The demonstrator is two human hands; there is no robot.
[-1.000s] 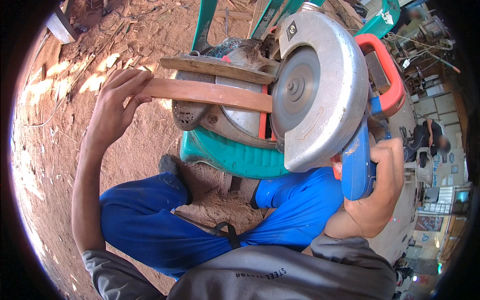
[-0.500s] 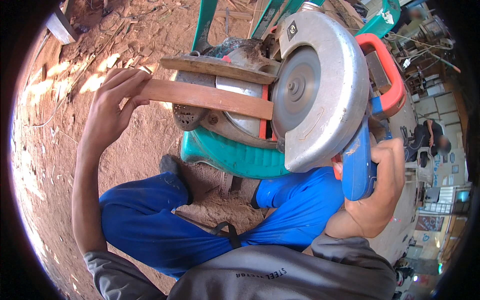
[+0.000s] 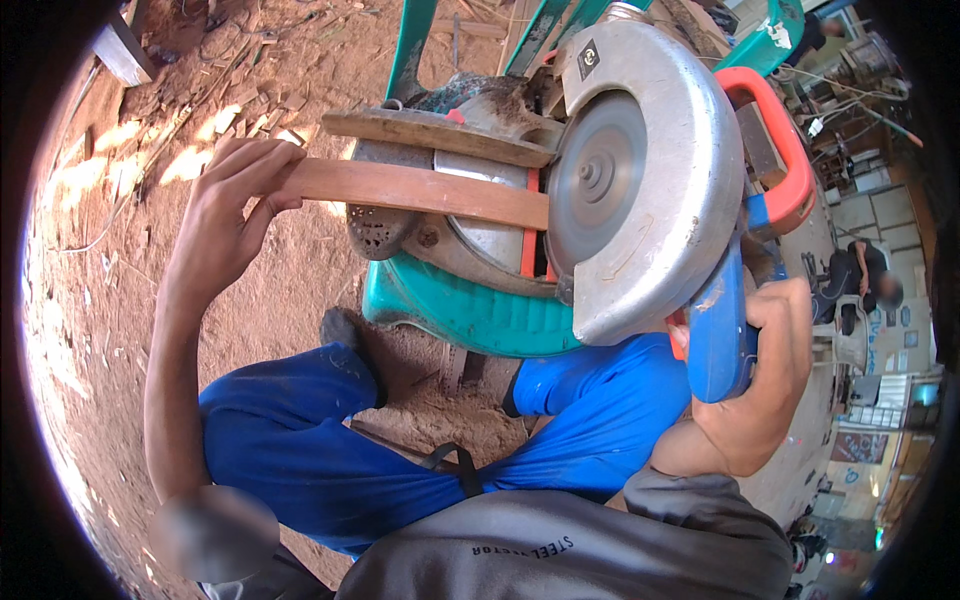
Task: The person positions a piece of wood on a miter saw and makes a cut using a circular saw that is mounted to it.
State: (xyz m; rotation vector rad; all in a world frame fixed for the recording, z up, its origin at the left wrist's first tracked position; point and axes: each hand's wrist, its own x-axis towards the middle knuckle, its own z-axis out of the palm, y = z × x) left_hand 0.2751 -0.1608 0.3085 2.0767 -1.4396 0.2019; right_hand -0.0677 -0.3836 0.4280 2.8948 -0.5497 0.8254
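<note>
My left hand [image 3: 236, 205] pinches one end of a reddish-brown wood strip [image 3: 420, 192] between thumb and fingers. The strip lies across the base of a miter saw [image 3: 690, 180], below a weathered wooden board [image 3: 435, 137] that runs nearly alongside it. Its far end reaches the round saw blade [image 3: 597, 172], touching or very near; I cannot tell which. The blade looks smeared, as if spinning. My right hand [image 3: 765, 385] wraps round the saw's blue handle [image 3: 718, 335], with a red part showing under the fingers. The saw rests on a green plastic chair [image 3: 470, 312].
Sandy ground [image 3: 290, 260] with wood scraps lies to the left. A red carry handle [image 3: 790, 150] curves off the saw's right side. Cables [image 3: 850, 112] and clutter stand at the upper right, and a seated person [image 3: 862, 275] is farther right.
The saw head has shifted very slightly to the right. Both hands keep their grips, and the wood strip stays nearly in place.
</note>
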